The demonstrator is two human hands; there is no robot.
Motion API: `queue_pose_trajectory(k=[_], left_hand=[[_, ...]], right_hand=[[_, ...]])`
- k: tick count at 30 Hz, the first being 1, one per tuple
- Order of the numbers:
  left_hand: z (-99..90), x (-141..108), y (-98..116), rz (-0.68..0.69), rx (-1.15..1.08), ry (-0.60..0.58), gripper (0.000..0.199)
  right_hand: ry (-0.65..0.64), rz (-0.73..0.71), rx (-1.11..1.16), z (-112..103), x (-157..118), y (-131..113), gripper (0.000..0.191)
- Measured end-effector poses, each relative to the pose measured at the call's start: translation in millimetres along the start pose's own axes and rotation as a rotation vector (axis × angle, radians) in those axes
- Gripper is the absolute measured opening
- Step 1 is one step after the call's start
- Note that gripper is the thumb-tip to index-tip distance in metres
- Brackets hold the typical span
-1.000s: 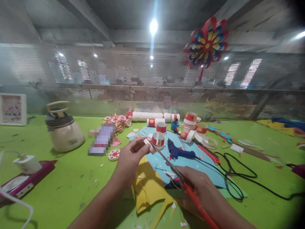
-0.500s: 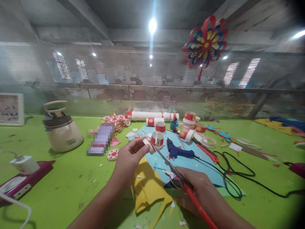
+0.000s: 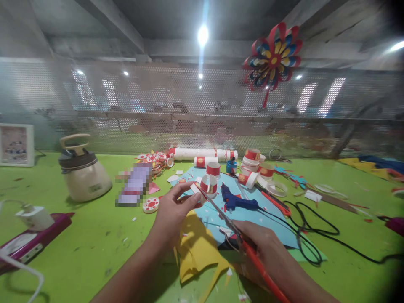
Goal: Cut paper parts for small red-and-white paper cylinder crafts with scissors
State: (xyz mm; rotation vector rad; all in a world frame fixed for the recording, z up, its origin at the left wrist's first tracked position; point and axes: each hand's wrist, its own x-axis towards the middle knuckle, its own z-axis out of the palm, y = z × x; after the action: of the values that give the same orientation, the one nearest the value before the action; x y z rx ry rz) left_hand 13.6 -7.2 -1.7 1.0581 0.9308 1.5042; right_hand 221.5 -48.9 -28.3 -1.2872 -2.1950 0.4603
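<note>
Between its thumb and fingers, my left hand (image 3: 175, 206) pinches a small white piece of paper (image 3: 196, 190). My right hand (image 3: 259, 237) grips scissors (image 3: 227, 219) with red handles, their blades pointing up and left to the paper's edge. Just behind the paper stand two red-and-white paper cups (image 3: 208, 185). A blue glue gun (image 3: 239, 200) lies on light blue paper (image 3: 271, 224) to the right of the blades. Crumpled yellow paper (image 3: 198, 248) lies below, between my forearms.
At the left are a kettle (image 3: 83, 179), a purple power strip (image 3: 47, 235) and a blurred flat object (image 3: 135, 185). More paper cups (image 3: 251, 156), an orange cutter (image 3: 275, 203), a tape roll (image 3: 276, 188) and a looping black cable (image 3: 315, 231) occupy the right side.
The white paper in my left hand has tilted slightly and shows less of its face. Both hands stay nearly in place, while the whole view has shifted a little.
</note>
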Motion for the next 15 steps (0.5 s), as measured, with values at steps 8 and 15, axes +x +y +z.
queue_pose_trajectory(k=[8,15], left_hand=[[1.0,-1.7,2.6,-0.017,0.050,0.017,0.043],[1.3,-2.1,3.1,0.003,0.007,0.015,0.042]], right_hand=[[0.004,0.016,-0.004,3.2,-2.8,2.9,0.006],[0.015,-0.001,-0.004,2.2,-1.4,2.9,0.011]])
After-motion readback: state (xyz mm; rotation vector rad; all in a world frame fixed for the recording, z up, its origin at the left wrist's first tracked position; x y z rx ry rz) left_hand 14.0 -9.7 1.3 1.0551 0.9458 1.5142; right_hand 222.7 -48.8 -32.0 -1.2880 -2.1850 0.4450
